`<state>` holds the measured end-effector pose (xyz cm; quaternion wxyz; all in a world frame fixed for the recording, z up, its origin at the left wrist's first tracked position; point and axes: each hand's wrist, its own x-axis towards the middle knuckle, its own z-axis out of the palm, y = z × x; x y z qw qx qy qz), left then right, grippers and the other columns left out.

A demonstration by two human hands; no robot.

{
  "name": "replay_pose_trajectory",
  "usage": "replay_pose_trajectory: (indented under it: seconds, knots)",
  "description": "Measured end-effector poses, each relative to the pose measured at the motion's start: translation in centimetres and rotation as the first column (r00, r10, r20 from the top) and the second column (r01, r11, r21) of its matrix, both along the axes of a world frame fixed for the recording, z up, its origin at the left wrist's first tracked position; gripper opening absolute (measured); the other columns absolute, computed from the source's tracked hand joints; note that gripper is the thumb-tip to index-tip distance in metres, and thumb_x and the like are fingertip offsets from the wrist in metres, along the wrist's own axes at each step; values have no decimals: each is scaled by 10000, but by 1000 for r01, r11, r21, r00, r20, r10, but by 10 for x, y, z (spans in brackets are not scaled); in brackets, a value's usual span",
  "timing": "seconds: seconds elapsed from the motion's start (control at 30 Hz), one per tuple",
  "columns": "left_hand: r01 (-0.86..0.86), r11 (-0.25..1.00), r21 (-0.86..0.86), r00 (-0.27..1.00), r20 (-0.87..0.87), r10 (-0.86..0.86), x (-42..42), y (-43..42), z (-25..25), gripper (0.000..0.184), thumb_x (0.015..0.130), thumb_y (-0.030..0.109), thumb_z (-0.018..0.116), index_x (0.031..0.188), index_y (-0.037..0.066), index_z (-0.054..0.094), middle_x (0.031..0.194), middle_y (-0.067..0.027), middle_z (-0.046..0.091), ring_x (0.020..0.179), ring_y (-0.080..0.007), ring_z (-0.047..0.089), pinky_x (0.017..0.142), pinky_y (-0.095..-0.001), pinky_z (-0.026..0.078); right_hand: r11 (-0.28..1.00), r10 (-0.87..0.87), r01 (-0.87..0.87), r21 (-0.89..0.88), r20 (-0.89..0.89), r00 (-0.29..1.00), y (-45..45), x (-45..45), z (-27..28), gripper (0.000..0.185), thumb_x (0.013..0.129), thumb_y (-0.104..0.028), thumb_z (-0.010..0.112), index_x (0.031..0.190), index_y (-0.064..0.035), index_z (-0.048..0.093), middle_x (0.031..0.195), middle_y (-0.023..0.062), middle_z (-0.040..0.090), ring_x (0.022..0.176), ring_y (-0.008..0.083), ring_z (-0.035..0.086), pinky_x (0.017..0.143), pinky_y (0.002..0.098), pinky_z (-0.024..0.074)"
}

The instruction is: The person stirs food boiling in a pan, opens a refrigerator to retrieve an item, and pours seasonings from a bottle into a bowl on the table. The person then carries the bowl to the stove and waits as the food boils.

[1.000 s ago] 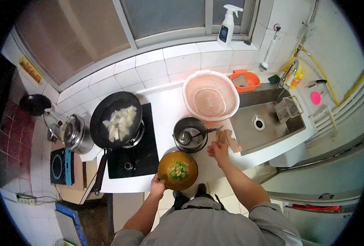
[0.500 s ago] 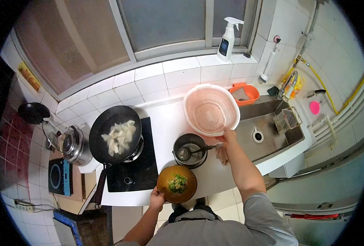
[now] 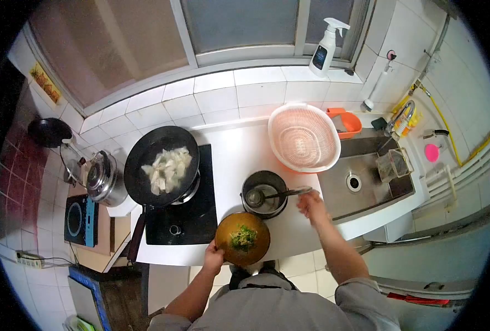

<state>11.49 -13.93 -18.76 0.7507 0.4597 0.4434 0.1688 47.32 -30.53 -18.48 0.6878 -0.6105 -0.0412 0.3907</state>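
Observation:
My left hand (image 3: 214, 259) is closed on the rim of a brown bowl (image 3: 225, 234), which holds chopped green herbs (image 3: 244, 238). Just beyond the bowl stands a dark pot (image 3: 247, 187). A ladle (image 3: 281, 194) lies across the pot, its scoop inside and its handle sticking out to the right. Beside the end of that handle is my right hand (image 3: 312, 207), slightly blurred, fingers apart and nothing visibly gripped. A white and pink colander (image 3: 303, 138) sits behind it on the counter.
At left, a wok (image 3: 137, 187) with pale food pieces sits on the black stove (image 3: 203, 220). A steel sink (image 3: 366, 201) lies right, with an orange basket (image 3: 351, 122) behind it. A kettle (image 3: 104, 182) is far left; a spray bottle (image 3: 323, 52) stands on the sill.
My right hand has left the colander's rim and come down towards the ladle's handle. My left hand keeps the bowl beside the pot. The whole view has shifted a little.

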Motion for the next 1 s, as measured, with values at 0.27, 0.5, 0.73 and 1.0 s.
replay_pose_trajectory:
  seconds: [0.27, 0.5, 0.73, 1.0]
  knots:
    - [-4, 999, -33, 1000, -15, 3, 6, -1, 12, 525, 767, -135, 401, 1238, 82, 485, 1128, -88, 565, 981, -227, 590, 757, -337, 534, 991, 96, -106, -85, -114, 989, 51, -74, 87, 449, 867, -152, 521, 1265, -51, 341, 1218, 134, 452, 794, 274, 637, 609, 331, 566]
    - [-8, 999, -42, 1000, -26, 7, 13, -6, 30, 535, 765, -139, 393, 1255, 60, 477, 1129, -91, 564, 962, -214, 587, 774, -330, 522, 999, -9, 4, -45, -105, 994, 101, -52, 79, 374, 831, -39, 478, 1194, -51, 390, 1080, 118, 474, 896, 269, 601, 685, 396, 612]
    - [-9, 999, -42, 998, -67, 7, 29, -6, 51, 506, 762, -140, 401, 1229, 34, 489, 1127, -88, 565, 996, -205, 566, 855, -326, 471, 994, -106, 109, 24, -104, 989, 143, -32, 81, 417, 824, -42, 511, 1227, -51, 405, 1021, 108, 525, 838, 216, 590, 641, 379, 605]
    - [39, 995, 95, 999, -33, -36, 35, -6, -4, 497, 784, -150, 394, 1223, 69, 476, 1174, -92, 546, 1038, -226, 562, 870, -390, 494, 942, 134, 5, -335, 389, 911, 51, 5, 47, 374, 820, -122, 582, 1176, -21, 531, 1180, 210, 504, 1035, 344, 508, 767, 408, 468]
